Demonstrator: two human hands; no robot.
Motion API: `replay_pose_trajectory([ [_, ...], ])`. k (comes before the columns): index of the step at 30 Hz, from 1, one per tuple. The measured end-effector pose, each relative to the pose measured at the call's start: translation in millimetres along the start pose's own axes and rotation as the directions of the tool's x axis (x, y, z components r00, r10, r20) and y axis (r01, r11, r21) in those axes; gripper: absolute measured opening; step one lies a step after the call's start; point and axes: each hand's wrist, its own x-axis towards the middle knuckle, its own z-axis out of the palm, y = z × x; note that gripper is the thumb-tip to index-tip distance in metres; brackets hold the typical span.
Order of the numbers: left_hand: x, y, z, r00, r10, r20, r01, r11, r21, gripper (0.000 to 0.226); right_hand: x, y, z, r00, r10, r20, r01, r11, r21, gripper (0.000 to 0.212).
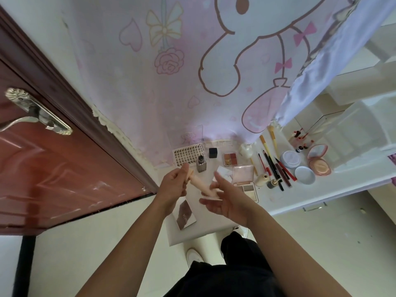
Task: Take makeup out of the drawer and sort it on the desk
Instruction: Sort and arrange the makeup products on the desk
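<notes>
Above the white desk (216, 230), my left hand (173, 187) grips the top end of a peach tube (198, 184). My right hand (225, 198) holds the tube's lower end between thumb and fingers, the other fingers spread. A brown palette box (185, 215) lies under my hands. Sorted on the desk are a lash card (187, 155), a glass bottle (201, 165), a black cube (213, 152), a small red palette (231, 159), an open pink palette (244, 177), several pencils and brushes (272, 166), a round jar (290, 159), its lid (304, 175) and a pink compact (319, 161).
A red-brown door (64, 168) with a metal handle (36, 112) stands to the left. A pink cartoon curtain (192, 82) hangs behind the desk. White shelves (353, 129) rise at the right. My shoe (194, 257) and dark trousers are below the desk edge.
</notes>
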Motion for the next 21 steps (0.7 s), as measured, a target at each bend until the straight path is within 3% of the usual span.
replay_pose_trajectory([
  [2, 0, -1, 0, 1.000, 0.003, -0.001, -0.003, 1.000, 0.011, 0.042, 0, 1, 1, 0.999, 0.040, -0.001, -0.040, 0.998, -0.057, 0.040],
  [8, 10, -8, -8, 0.987, -0.051, -0.154, 0.036, 0.994, -0.100, 0.042, -2, 8, -8, 0.991, -0.086, -0.102, 0.073, 0.990, -0.122, 0.045],
  [15, 19, -35, -23, 0.968, -0.083, -0.239, 0.074, 0.996, -0.044, 0.031, 5, 13, -34, 0.960, -0.186, -0.211, 0.137, 0.965, -0.224, 0.027],
  [21, 44, -62, -41, 0.925, -0.142, -0.351, 0.151, 0.989, -0.003, 0.023, 34, 23, -37, 0.951, -0.134, -0.277, 0.016, 0.921, -0.390, 0.033],
])
